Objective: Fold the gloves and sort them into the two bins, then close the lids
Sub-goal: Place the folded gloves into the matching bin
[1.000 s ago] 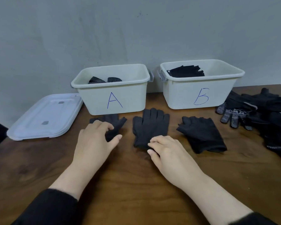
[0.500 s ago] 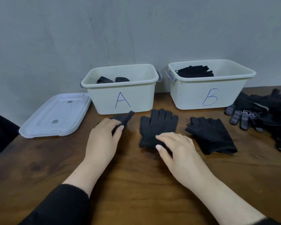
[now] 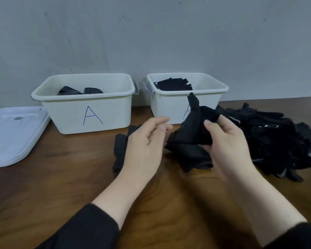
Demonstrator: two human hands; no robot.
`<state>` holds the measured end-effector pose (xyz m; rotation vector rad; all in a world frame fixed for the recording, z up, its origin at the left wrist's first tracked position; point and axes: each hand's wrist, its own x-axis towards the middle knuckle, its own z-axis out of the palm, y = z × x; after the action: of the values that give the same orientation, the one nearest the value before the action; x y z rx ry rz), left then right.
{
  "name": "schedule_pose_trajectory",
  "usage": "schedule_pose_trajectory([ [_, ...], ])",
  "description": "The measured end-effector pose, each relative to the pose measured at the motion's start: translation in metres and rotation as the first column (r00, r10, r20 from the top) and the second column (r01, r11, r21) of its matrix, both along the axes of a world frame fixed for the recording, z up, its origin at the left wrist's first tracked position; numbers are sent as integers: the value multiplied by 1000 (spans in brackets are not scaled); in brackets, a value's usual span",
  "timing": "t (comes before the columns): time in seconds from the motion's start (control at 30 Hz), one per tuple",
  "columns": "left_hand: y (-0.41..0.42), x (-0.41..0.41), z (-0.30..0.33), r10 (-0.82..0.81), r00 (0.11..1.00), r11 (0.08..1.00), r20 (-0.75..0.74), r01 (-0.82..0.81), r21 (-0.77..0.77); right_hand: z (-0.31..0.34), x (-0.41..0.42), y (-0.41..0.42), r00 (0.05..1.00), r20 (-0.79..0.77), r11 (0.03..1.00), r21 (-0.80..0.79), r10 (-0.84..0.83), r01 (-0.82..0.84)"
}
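The right hand holds a black glove lifted above the bench; the left hand hovers beside, fingers relaxed.

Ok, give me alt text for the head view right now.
The right hand grips a black glove above the wooden table, the left hand open beside it. Behind stand two open white bins holding gloves.
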<state>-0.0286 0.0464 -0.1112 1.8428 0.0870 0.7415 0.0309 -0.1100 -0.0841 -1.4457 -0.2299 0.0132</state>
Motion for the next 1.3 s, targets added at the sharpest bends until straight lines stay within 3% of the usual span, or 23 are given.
schedule_pose_trajectory([
  [0.1,8,2,-31,135,986,977,-98,-116,179,19,26,-24,956,285,893,-407,-73,190],
  [0.17,10,6,-41,129,979,967,-160,-89,237,28,43,-32,911,413,775,-572,-14,271],
  [0.23,9,7,-43,129,979,957,-159,-81,280,29,53,-31,893,443,687,-672,75,275],
  [0.33,8,6,-45,117,980,946,-162,-61,320,1,55,-29,885,374,536,-825,279,180],
  [0.43,10,8,-50,111,982,933,-156,-49,356,-47,41,-37,861,141,285,-959,489,-5],
  [0.47,10,9,-51,106,982,926,-158,-39,375,-60,36,-40,861,92,261,-964,500,-48],
  [0.57,7,13,-53,71,976,890,-207,32,454,-78,30,-47,873,155,355,-935,463,-22],
  [0.7,-3,16,-51,4,943,778,-332,205,594,-78,31,-48,888,183,439,-898,422,-24],
  [0.8,-9,20,-53,-16,897,702,-441,324,634,-78,31,-49,909,216,586,-810,356,-37],
  [0.9,-8,21,-56,7,876,666,-483,356,656,-86,36,-48,925,311,684,-725,219,82],
  [0.97,-6,20,-57,5,876,662,-482,358,658,-88,41,-50,941,330,676,-710,71,198],
  [1.07,-6,19,-58,-6,873,648,-488,375,663,-85,43,-53,980,195,591,-788,-31,175],
  [1.3,-8,16,-57,-19,891,610,-454,370,701,-81,33,-40,991,131,711,-698,17,80],
])
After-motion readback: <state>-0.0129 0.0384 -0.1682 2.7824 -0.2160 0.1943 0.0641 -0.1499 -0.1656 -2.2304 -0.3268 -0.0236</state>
